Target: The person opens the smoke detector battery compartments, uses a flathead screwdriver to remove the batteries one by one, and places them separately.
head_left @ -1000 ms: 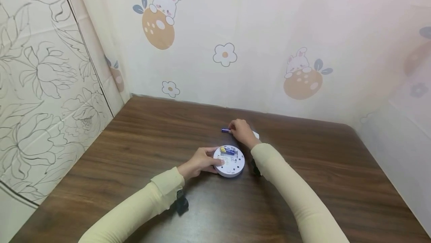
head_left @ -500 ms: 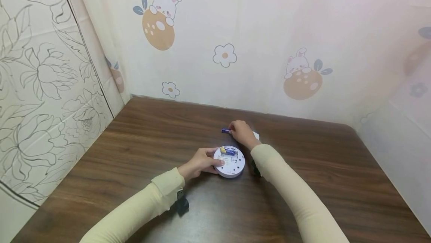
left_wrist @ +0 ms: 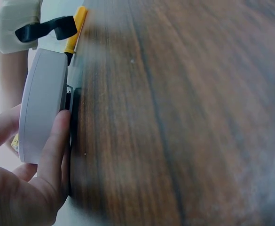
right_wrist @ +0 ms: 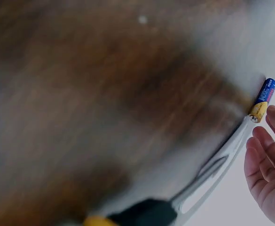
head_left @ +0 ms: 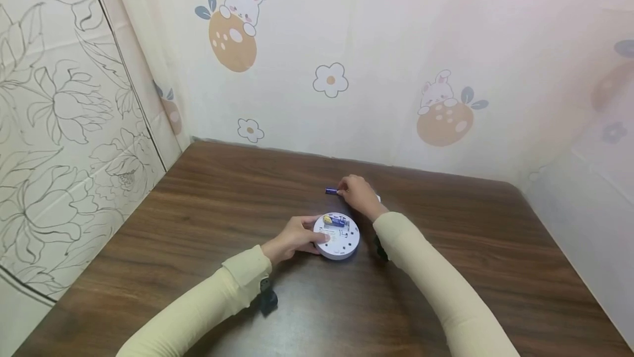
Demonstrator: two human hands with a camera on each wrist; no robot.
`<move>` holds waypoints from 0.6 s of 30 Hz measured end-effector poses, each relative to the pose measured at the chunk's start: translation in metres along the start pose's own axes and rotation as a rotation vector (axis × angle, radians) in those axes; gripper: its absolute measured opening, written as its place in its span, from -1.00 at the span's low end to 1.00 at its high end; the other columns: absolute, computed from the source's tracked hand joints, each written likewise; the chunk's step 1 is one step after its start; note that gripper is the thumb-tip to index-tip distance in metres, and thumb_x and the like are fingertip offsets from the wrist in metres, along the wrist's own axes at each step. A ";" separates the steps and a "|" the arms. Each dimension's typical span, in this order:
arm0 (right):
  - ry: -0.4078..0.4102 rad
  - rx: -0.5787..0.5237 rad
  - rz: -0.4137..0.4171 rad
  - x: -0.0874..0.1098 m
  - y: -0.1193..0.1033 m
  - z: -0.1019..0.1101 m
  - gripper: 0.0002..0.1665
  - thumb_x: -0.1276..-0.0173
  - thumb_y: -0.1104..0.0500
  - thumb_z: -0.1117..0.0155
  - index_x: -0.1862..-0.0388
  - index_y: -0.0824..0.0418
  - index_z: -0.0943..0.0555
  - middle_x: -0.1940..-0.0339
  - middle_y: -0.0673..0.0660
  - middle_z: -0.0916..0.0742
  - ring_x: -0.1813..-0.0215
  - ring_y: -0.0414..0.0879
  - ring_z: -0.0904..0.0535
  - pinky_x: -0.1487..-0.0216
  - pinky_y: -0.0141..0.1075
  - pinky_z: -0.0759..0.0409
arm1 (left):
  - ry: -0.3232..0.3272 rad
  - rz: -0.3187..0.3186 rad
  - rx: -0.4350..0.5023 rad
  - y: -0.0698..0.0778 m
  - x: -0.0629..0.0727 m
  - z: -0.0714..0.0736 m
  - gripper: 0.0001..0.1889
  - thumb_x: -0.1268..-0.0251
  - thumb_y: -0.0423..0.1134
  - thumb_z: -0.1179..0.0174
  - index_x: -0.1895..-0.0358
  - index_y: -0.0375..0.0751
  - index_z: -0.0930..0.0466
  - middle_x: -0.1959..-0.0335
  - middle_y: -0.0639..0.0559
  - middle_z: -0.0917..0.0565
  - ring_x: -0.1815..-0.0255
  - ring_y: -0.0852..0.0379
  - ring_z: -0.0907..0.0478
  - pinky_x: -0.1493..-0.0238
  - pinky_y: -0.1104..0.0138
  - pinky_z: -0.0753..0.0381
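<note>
My left hand (head_left: 296, 236) grips a round white device (head_left: 342, 244) that looks like a smoke alarm, thumb on its face and fingers underneath. One blue and yellow battery (head_left: 339, 222) sits in the compartment on the device's upturned face. Farther back, my right hand (head_left: 358, 193) is at a second battery (head_left: 331, 191) lying on the table. In the right wrist view the right thumb (right_wrist: 274, 115) is at the yellow end of this battery (right_wrist: 264, 100). The other fingers stand slightly apart from it, loosely bent, and I see no clear grip.
A white piece (head_left: 378, 198) lies mostly hidden behind the right hand. A screwdriver with a yellow and black handle (right_wrist: 149, 212) shows in the right wrist view, its metal shaft beside white plastic. Patterned sheets hang behind the brown wooden table (head_left: 228, 181).
The right forearm has shifted slightly to the right and now covers more of the white piece. The left hand, the device and the loose battery stay in place.
</note>
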State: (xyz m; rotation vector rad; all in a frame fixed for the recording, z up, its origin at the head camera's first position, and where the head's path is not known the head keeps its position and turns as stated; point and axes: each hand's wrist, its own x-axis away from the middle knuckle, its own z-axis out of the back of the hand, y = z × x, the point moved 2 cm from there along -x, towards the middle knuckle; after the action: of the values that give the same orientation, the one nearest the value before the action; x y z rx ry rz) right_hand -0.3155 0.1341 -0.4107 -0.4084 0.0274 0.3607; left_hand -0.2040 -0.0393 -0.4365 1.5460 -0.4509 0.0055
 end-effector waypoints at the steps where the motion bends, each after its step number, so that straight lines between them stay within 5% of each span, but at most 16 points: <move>1: -0.001 0.002 0.001 0.001 0.001 0.001 -0.83 -0.34 0.26 -0.25 0.13 0.30 -0.65 0.18 0.20 -0.64 0.08 0.06 -0.57 0.02 -0.09 -0.60 | -0.001 -0.002 0.002 0.000 0.000 0.000 -0.36 -0.07 -0.52 -0.32 -0.30 -0.34 -0.39 0.00 -0.27 -0.57 0.37 0.04 -0.64 0.36 0.18 -0.73; 18: 0.003 -0.074 -0.001 0.041 -0.002 0.028 -0.82 -0.32 0.32 -0.23 0.11 0.29 -0.65 0.14 0.16 -0.64 0.10 0.02 -0.56 0.07 -0.14 -0.63 | 0.000 0.005 0.002 0.001 0.000 0.000 -0.36 -0.07 -0.53 -0.32 -0.30 -0.33 -0.39 -0.03 -0.28 -0.56 0.38 0.06 -0.63 0.37 0.20 -0.73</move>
State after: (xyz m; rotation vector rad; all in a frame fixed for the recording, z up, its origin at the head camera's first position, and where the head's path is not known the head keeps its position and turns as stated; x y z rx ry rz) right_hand -0.2778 0.1567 -0.3882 -0.4817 0.0172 0.3613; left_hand -0.2043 -0.0394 -0.4360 1.5466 -0.4550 0.0098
